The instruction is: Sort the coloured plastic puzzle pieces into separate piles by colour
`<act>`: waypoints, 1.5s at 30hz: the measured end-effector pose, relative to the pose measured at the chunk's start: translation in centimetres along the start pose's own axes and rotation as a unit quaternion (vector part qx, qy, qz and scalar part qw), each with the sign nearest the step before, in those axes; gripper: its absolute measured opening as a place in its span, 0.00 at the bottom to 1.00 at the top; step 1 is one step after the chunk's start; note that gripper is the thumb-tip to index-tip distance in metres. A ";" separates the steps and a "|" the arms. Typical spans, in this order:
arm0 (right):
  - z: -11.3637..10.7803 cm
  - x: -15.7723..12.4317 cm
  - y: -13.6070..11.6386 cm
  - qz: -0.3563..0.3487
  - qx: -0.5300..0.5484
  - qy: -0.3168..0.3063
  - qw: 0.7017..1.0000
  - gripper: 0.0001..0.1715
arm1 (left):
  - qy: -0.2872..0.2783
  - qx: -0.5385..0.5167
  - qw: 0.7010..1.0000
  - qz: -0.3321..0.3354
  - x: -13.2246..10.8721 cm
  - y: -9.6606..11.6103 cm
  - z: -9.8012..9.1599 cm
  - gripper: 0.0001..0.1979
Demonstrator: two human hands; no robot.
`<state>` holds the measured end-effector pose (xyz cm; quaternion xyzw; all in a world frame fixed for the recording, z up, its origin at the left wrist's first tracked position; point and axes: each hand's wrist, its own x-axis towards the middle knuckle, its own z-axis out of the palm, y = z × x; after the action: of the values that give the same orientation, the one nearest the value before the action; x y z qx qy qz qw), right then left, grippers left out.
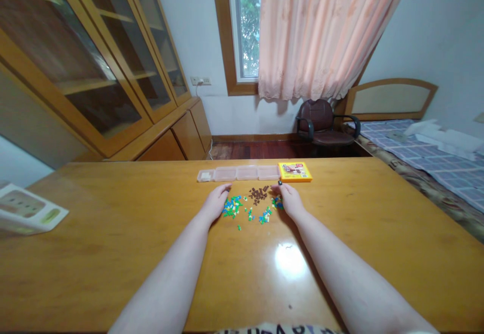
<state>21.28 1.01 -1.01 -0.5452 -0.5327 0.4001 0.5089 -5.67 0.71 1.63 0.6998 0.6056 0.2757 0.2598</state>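
Observation:
Small green, blue and pale toy bricks (pixel 232 207) lie in a loose heap on the wooden table. My left hand (pixel 218 202) rests at the left edge of this heap, its fingers curved but apart. Brown bricks (pixel 259 194) form a separate pile between my hands. On the right, my right hand (pixel 290 199) lies open beside a smaller mixed cluster (pixel 277 203), partly covering it. Something small and black (pixel 280 183) shows at its fingertips; I cannot make out what. More mixed bricks (pixel 265 216) are scattered nearer to me, with one green piece (pixel 239 228) apart.
A clear compartment tray (pixel 247 173) lies behind the bricks, beside a yellow box (pixel 295 172) with a printed top. A white box-like object (pixel 30 210) stands at the table's (pixel 113 273) left. Beyond are a glass-door cabinet (pixel 109 61), a chair (pixel 321 122) and a bed (pixel 427 142).

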 end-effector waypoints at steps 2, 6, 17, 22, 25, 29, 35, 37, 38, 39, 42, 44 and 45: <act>0.2 0.0 0.0 0.007 0.039 0.010 0.999 0.22 | -0.003 -0.031 1.000 0.003 0.1 0.0 0.2 0.23; 0.4 -0.3 -0.2 0.008 0.021 0.019 1.000 0.22 | -0.081 0.047 0.993 0.065 -0.7 0.9 0.9 0.26; 0.8 -1.8 -1.6 0.003 -0.080 -0.058 0.995 0.23 | -0.200 0.243 0.943 0.106 -3.8 3.8 2.5 0.32; 0.9 -1.7 -1.6 0.039 -0.008 -0.048 0.998 0.23 | -0.206 0.282 0.934 0.069 -5.4 5.5 3.3 0.36; 1.0 -1.6 -1.4 0.061 0.046 -0.038 0.996 0.24 | -0.209 0.295 0.931 0.056 -6.2 6.4 3.7 0.37; 1.3 -1.9 -1.5 0.069 0.078 -0.039 0.994 0.24 | -0.212 0.303 0.928 0.046 -6.7 7.0 4.3 0.38; 1.9 -2.4 -1.6 0.087 0.126 -0.058 0.987 0.24 | -0.217 0.283 0.931 0.076 -7.1 7.3 4.8 0.39; 1.9 -2.4 -1.5 0.087 0.142 -0.028 0.986 0.22 | -0.208 0.277 0.935 0.079 -7.0 7.4 4.7 0.38; 1.8 -2.3 -1.5 0.082 0.151 -0.010 0.985 0.21 | -0.201 0.276 0.937 0.079 -7.0 7.5 4.6 0.38; 1.8 -2.2 -1.5 0.075 0.159 0.003 0.984 0.20 | -0.192 0.274 0.939 0.082 -6.9 7.6 4.5 0.37; 1.7 -2.0 -1.4 0.069 0.189 -0.008 0.979 0.19 | -0.166 0.273 0.942 0.098 -6.6 7.9 4.1 0.35; 1.8 -2.0 -1.4 0.072 0.198 -0.035 0.977 0.20 | -0.150 0.285 0.942 0.097 -6.6 7.9 4.0 0.34; 1.8 -2.1 -1.4 0.070 0.195 -0.045 0.977 0.21 | -0.143 0.294 0.941 0.088 -6.5 7.9 4.0 0.34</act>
<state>19.02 -0.92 -0.18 -0.4528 -0.4273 0.5553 0.5514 1.95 -6.93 3.78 0.8276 0.5521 0.0043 0.1010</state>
